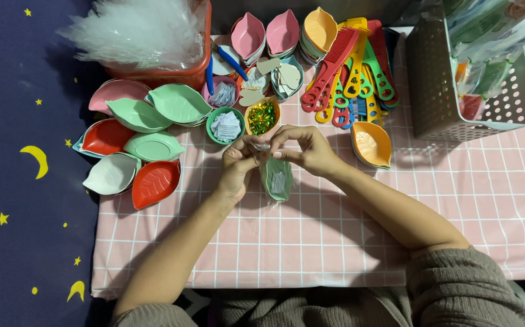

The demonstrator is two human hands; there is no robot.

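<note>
My left hand (239, 163) and my right hand (303, 149) meet over the middle of the pink checked tablecloth (444, 200). Both pinch the top of a clear plastic bag (276, 181) that holds a green leaf-shaped dish with a small white paper on it. The bag hangs down between my wrists. Just beyond my fingers stand a small green bowl of white paper slips (225, 125) and an orange bowl of green and gold sequins (262, 116).
Leaf-shaped dishes in several colours (138, 142) are stacked at the left, more pink and orange ones (280, 33) at the back. A fan of coloured combs (350, 72) lies right of centre, an orange dish (371, 144) below it. An orange basket of clear bags (153, 42) stands back left, a grey basket (474, 79) back right.
</note>
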